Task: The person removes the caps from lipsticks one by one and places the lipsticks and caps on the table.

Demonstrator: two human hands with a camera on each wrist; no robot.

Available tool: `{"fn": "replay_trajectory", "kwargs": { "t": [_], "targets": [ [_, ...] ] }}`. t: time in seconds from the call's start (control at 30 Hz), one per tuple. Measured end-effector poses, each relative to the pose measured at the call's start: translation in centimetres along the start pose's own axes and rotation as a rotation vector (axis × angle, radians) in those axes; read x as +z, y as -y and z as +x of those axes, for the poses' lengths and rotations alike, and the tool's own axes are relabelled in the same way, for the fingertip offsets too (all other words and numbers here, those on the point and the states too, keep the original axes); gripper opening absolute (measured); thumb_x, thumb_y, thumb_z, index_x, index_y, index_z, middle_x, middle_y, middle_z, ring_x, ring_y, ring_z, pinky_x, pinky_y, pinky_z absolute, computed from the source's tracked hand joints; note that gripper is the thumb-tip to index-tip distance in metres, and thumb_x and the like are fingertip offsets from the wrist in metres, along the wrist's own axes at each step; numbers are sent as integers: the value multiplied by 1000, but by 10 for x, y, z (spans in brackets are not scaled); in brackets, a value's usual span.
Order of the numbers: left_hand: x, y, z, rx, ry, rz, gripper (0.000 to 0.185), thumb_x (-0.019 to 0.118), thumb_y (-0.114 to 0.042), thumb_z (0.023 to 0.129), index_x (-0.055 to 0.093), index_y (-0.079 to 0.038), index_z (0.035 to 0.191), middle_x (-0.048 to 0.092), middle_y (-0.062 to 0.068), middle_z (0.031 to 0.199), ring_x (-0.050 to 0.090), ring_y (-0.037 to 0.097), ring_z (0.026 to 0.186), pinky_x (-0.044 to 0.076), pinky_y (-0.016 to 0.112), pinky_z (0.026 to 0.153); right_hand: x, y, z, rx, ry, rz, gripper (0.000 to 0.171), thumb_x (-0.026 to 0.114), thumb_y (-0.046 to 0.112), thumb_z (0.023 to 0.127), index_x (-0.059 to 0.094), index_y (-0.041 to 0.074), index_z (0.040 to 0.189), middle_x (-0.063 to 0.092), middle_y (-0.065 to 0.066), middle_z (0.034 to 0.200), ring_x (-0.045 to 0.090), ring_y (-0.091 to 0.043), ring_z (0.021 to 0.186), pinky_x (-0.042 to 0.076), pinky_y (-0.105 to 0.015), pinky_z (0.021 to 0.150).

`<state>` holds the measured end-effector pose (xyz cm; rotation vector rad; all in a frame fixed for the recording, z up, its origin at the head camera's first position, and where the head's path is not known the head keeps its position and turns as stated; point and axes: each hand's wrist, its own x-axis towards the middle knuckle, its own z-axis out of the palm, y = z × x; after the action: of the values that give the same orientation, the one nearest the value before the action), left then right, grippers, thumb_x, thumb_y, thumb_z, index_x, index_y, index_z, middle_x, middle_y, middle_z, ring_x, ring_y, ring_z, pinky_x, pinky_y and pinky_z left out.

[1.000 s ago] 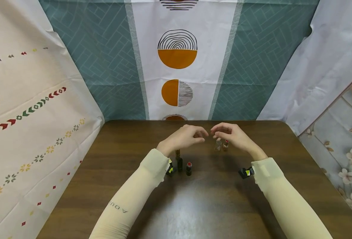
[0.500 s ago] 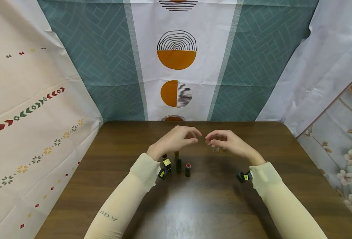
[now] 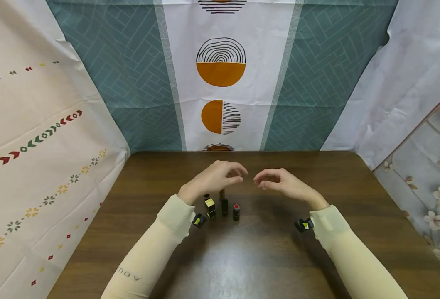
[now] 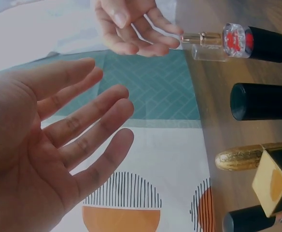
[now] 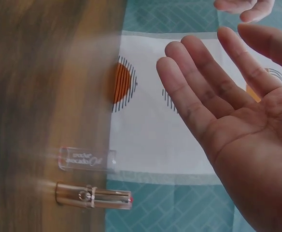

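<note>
A glossy rose-gold tube [image 5: 90, 195] with a red tip stands upright beside a lettered clear tube [image 5: 83, 159] on the wooden surface [image 3: 249, 257], near your right grip [image 3: 282, 182]. Five more pieces, insides hidden, stand near your left grip [image 3: 216, 176]: a red-topped black tube [image 4: 266, 43], a plain black tube [image 4: 266, 101], a textured gold tube [image 4: 240, 157], a gold-topped square case [image 4: 271, 186] and a slim dark tube [image 4: 248, 220]. Both your grips hang above the surface, fingers loosely spread.
</note>
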<state>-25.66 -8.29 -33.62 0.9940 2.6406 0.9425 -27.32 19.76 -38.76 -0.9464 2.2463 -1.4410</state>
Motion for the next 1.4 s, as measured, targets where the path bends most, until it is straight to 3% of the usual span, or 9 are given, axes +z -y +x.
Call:
{"fn": "replay_trajectory", "kwargs": {
  "t": [0.07, 0.23, 0.33, 0.5, 0.7, 0.87, 1.07, 1.2, 1.4],
  "targets": [
    [1, 1, -2, 0, 0, -3, 26, 67, -19, 104, 70, -15, 130, 75, 0, 113, 68, 14, 106, 55, 35, 94, 2, -2, 0, 1, 10, 4, 23, 61, 11, 106, 67, 6, 127, 69, -12, 120, 69, -24, 110, 57, -34, 94],
    [5, 2, -8, 8, 24, -29, 26, 66, -19, 105, 69, -15, 130, 74, -1, 114, 69, 15, 103, 56, 32, 89, 8, -5, -1, 17, 31, 6, 26, 60, 12, 106, 65, 4, 130, 69, -13, 122, 68, -26, 111, 54, -53, 98],
    [10, 3, -10, 20, 41, -48, 27, 65, -19, 105, 69, -13, 131, 74, 1, 113, 70, 18, 101, 57, 30, 83, 12, -8, -1, 27, 36, 0, 26, 61, 13, 106, 65, 5, 131, 69, -12, 122, 66, -34, 113, 52, -61, 98],
    [17, 6, -12, 39, 86, -34, 29, 69, -19, 103, 69, -13, 132, 74, -1, 112, 69, 15, 100, 57, 26, 84, 17, -16, 1, 24, 57, 18, 27, 62, 11, 105, 65, 3, 131, 68, -15, 124, 62, -46, 116, 55, -51, 98],
    [21, 6, -14, 29, 122, -26, 32, 76, -19, 98, 71, -15, 128, 71, -3, 118, 68, 15, 104, 56, 34, 94, 22, -22, 4, 28, 79, 15, 29, 65, 12, 104, 64, 4, 132, 64, -27, 130, 64, -34, 118, 54, -30, 96],
    [27, 8, -15, 25, 146, 17, 31, 80, -19, 94, 72, -18, 124, 70, -6, 116, 64, 17, 106, 54, 35, 95, 28, -22, 4, 53, 111, 53, 33, 67, 10, 101, 62, 4, 133, 62, -29, 132, 61, -38, 122, 53, -31, 97],
    [34, 10, -15, 3, 189, 54, 32, 83, -17, 92, 73, -20, 122, 68, -8, 116, 62, 19, 109, 52, 31, 92, 31, -25, 5, 50, 132, 83, 33, 68, 6, 100, 62, 4, 133, 66, -17, 128, 58, -48, 123, 54, -32, 97],
    [38, 11, -14, -8, 211, 54, 31, 83, -15, 91, 73, -19, 121, 68, -8, 114, 64, 20, 108, 52, 30, 90, 33, -25, 5, 61, 139, 84, 35, 67, 2, 100, 61, 3, 134, 66, -15, 129, 60, -43, 123, 54, -34, 97],
    [44, 11, -11, 11, 221, 85, 32, 84, -11, 90, 74, -15, 120, 70, -6, 113, 62, 11, 100, 52, 27, 87, 38, -27, 7, 84, 143, 114, 37, 68, 3, 99, 60, 2, 135, 64, -17, 131, 62, -36, 123, 55, -34, 98]
  ]
}}
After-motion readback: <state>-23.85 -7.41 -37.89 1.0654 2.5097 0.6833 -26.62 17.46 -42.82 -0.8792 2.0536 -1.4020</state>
